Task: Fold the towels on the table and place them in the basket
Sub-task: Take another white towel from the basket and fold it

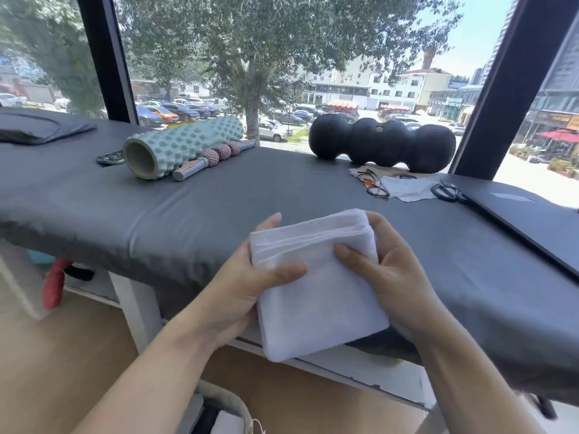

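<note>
- Table (219, 195) fills the view from 9 to 3 o'clock; no loose towels seen on it, only roller (178, 145), black peanut ball (382, 145), glasses (374, 184), scissors (448, 192) along 12 o'clock.
- Towel (316, 286) at centre, folded small with layered edges stacked, held above the near edge; folding judged done.
- Left hand (244, 289) and right hand (391, 277) pinch it at 9 and 3 o'clock, thumbs on top.
- Basket (228, 399) at 6 o'clock, only its rim in view; placing left.
</note>
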Tool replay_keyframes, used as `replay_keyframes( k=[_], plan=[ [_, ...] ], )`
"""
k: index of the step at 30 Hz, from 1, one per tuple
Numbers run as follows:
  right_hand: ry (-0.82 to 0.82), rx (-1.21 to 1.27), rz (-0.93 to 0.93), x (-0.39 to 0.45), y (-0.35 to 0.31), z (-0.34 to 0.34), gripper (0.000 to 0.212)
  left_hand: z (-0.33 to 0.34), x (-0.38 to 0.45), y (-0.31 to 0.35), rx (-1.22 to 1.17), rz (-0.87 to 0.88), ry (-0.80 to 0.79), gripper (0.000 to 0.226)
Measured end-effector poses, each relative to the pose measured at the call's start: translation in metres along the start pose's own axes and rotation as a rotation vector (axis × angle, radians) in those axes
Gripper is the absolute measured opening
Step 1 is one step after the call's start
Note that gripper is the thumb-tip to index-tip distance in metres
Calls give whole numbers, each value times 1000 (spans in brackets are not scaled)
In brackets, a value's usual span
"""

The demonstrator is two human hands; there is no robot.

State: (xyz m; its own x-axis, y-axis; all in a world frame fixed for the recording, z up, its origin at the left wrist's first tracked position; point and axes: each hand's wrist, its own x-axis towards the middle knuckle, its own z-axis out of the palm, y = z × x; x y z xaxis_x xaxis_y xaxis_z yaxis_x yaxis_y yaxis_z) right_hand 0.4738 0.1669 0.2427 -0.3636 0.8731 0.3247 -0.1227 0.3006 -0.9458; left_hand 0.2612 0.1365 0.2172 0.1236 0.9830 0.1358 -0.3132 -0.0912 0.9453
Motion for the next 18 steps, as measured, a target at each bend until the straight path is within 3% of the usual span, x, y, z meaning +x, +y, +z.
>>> replay_keyframes(
  k=[3,6,8,12,15,18],
  plan=[
    [-127,-26,-98,-5,-5,-3,33,-8,-4,1,23,-52,-134,122],
    [-202,21,-155,-12,-17,-5,29,-14,-12,1,13,-109,-447,85],
    [-164,-5,-168,-14,-21,-4,27,-12,-16,1,-29,-110,-468,75],
    [65,-170,-85,-7,-12,-1,32,-2,-5,-3,8,39,-11,102],
    [273,-363,24,4,0,0,43,1,7,-7,334,213,288,90],
    [395,-661,104,13,9,-5,41,-2,15,-13,668,282,389,73]
  ],
)
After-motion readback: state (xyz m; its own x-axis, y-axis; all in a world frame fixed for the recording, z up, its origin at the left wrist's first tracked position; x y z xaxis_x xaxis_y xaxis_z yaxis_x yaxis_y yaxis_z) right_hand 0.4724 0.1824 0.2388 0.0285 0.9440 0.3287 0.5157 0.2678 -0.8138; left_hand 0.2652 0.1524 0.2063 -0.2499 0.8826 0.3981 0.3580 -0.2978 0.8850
